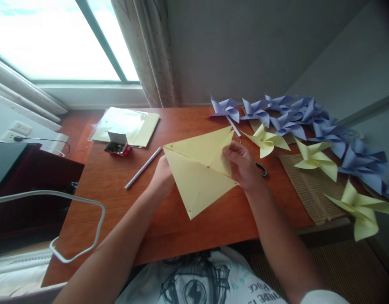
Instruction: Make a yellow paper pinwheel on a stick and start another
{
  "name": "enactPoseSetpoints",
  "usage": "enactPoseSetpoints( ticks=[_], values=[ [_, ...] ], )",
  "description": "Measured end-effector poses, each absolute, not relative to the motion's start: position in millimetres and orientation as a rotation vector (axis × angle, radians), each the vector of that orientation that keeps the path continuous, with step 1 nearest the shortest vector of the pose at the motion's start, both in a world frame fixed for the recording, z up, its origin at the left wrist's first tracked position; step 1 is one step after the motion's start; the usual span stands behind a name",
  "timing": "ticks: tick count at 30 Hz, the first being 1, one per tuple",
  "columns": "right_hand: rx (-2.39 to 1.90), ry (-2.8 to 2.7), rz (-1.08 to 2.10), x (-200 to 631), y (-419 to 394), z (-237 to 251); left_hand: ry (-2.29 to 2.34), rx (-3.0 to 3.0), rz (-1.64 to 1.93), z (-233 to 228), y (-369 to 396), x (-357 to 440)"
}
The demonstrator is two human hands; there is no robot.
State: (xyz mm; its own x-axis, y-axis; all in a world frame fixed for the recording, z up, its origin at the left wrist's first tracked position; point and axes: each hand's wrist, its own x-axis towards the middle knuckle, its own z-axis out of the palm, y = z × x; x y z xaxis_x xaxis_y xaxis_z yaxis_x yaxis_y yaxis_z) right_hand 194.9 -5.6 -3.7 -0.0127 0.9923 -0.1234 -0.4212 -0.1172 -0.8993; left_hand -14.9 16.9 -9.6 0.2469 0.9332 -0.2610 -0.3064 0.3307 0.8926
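Far left: a white cable (86,202) loops over the counter (169,228) edge, beside a dark box (10,164).

Back left of counter: a clear-sleeved paper stack (127,124), flat. In front of it, touching its near edge, a small open red-and-white box (117,143) with dark small bits inside (cannot tell what they are). Just right of that, a white stick (142,167) lies diagonally on the wood.

Centre: a yellow sheet (197,177), cut or creased along diagonals, lies tilted on the counter with 1 corner pointing toward the person. Small dots show near the corners and at the middle.

Left hand (162,177): mostly hidden behind the sheet's left edge; fingers curled under or onto it. Whether it pinches or only steadies the paper, cannot tell.

Right hand (243,164): resting on the sheet's right side, fingers bent, thumb and fingertips pinching a flap near the upper right corner.

Just right of that hand, a dark ring-shaped item (262,169) shows partly on the wood.

Right: a woven mat (308,190) on the counter carries yellow pinwheels (317,158). Blue pinwheels (289,112) run in a row from the back wall down the right edge, overlapping each other; 1 has a white stick attached.
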Motion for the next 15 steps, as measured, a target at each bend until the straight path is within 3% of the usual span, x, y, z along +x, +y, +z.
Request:
enactPoseSetpoints(
  ticks=[15],
  values=[
    [-1.102,-1.063,1.287,191.3,-1.9,-18.8,0.917,0.603,0.893,-5.5,-2.8,1.2]
  ],
)
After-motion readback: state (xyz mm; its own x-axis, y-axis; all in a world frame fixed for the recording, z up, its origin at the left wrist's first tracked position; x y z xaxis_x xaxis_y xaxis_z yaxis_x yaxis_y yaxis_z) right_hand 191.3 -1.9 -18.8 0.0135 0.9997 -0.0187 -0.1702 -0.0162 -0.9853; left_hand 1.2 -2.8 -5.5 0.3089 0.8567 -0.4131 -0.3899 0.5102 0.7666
